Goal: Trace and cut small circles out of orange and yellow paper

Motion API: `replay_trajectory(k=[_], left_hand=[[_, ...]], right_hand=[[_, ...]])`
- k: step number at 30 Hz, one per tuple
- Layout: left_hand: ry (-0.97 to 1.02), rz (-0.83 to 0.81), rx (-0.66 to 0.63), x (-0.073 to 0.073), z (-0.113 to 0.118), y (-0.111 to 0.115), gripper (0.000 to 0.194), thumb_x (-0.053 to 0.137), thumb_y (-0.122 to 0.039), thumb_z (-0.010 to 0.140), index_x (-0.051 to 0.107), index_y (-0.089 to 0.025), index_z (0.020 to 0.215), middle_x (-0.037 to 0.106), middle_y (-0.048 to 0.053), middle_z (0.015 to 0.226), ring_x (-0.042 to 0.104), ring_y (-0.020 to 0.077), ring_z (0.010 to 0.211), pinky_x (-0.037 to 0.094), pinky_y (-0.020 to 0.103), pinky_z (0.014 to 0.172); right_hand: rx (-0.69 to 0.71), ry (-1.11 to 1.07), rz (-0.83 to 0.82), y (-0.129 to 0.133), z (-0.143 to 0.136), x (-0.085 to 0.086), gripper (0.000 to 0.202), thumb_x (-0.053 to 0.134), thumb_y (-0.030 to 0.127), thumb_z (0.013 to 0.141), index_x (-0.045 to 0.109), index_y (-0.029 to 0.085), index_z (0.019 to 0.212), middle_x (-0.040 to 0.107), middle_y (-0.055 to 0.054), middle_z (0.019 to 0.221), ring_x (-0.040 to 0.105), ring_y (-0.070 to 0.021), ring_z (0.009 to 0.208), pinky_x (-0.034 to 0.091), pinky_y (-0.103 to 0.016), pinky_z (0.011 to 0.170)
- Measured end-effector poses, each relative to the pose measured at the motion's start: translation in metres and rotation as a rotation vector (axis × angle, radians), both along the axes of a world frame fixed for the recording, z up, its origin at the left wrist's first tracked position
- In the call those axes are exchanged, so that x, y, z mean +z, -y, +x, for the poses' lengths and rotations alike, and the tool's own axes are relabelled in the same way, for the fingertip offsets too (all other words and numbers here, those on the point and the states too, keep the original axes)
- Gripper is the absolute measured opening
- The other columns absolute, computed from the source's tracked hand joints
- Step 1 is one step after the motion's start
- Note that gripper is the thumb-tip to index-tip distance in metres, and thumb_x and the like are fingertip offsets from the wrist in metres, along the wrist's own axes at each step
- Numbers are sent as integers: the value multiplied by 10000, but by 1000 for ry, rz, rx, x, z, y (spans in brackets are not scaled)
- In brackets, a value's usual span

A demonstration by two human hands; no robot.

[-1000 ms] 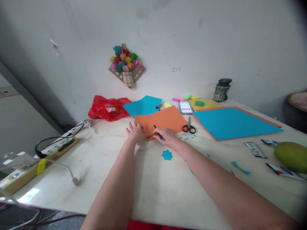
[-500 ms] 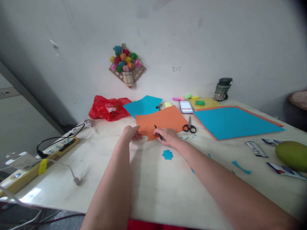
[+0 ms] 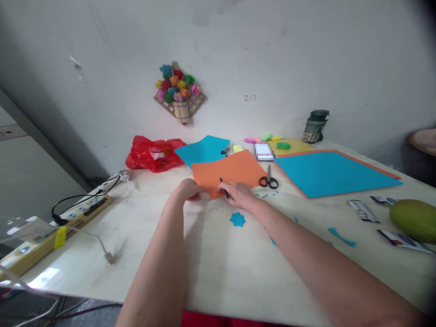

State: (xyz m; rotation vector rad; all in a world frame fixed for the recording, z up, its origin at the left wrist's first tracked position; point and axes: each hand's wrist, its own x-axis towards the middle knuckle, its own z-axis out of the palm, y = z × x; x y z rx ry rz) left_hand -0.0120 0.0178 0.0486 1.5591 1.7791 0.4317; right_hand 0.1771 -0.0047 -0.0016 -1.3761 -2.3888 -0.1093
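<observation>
The right hand [image 3: 238, 195] grips a black pen [image 3: 226, 193] over orange paper [image 3: 231, 170], which spreads beneath and beyond that grip; the left hand [image 3: 188, 188], hold unclear, meets its near-left edge. Pressing the paper flat beside the pen should steady strokes.

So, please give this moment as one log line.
left hand: at orange paper sheet edge; right hand: holding slim black pen; black-handled metal scissors: at sheet's right corner

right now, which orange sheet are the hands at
The orange sheet mid-table, with the left hand and right hand at its near edge; the other orange sheet lies mostly under a blue sheet at right.
</observation>
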Motion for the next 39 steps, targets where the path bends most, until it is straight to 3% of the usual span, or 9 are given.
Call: replay_trajectory(k=[5, 11, 15, 19, 23, 27, 30, 34, 39], left_hand=[[-199, -43, -118, 2, -2, 0, 225, 657, -333, 597, 514, -168, 539, 613, 41, 577, 579, 154, 548, 429, 229, 520], [-569, 132, 93, 6, -7, -8, 317, 678, -231, 510, 563, -201, 803, 666, 51, 757, 621, 234, 809, 453, 292, 645], [-440, 172, 6, 8, -4, -8, 166, 578, -351, 648, 588, -192, 696, 666, 47, 692, 632, 196, 725, 456, 284, 637], [-229, 49, -99, 7, 1, -8, 242, 509, -373, 720, 596, -155, 662, 662, 58, 643, 614, 141, 567, 458, 236, 560], [-466, 201, -71, 6, 4, -5, 308, 506, -456, 711, 631, -179, 762, 678, 81, 825, 617, 223, 810, 465, 312, 685], [-694, 469, -170, -15, 6, -11, 560, 512, -541, 693, 544, -201, 1137, 452, 90, 1309, 225, 331, 1284, 299, 437, 964], [-698, 431, -274, -40, 4, -18, 695, 403, -576, 755, 313, -225, 1348, 210, 35, 1451, -2, 327, 1330, 122, 505, 1036], [-704, 454, -416, -59, -3, -21, 581, 208, -541, 845, 252, -297, 1370, 182, -34, 1457, -45, 301, 1333, 41, 553, 1030], [-748, 445, -490, -58, -5, -18, 518, 197, -509, 865, 231, -370, 1363, 143, -47, 1464, 37, 328, 1330, 96, 622, 982]], right_hand=[[-8, 21, -7, 0, 0, -1, 272, 461, 183, 764, 548, 257, 1011, 648, -26, 927, 592, -172, 794, 325, -240, 588], [6, 22, 12, 0, 0, -2, 235, 434, 210, 792, 542, 260, 995, 652, -13, 928, 599, -170, 790, 306, -244, 567], [-9, 65, -2, 0, 0, 0, 265, 452, 189, 770, 539, 258, 1010, 652, -19, 921, 601, -176, 776, 292, -246, 551], [-25, 84, -25, 2, -1, 3, 257, 443, 203, 790, 530, 250, 1027, 646, -36, 927, 595, -174, 779, 292, -244, 556], [-10, 85, -15, 4, -1, 5, 246, 438, 189, 792, 527, 249, 1013, 643, -31, 922, 595, -173, 777, 290, -246, 559], [4, 86, 5, 5, -1, 4, 258, 436, 170, 779, 528, 259, 1003, 636, -19, 901, 593, -171, 759, 291, -249, 561], [2, 81, -6, 6, -1, 3, 237, 432, 200, 795, 531, 253, 1003, 628, -31, 898, 586, -163, 752, 305, -249, 583], [8, 72, 0, 7, -1, 2, 219, 418, 230, 814, 532, 254, 1000, 620, -42, 903, 581, -166, 770, 322, -252, 611], [13, 78, 1, 8, -2, 1, 223, 423, 215, 812, 527, 256, 1005, 625, -41, 899, 582, -175, 795, 325, -256, 616]])
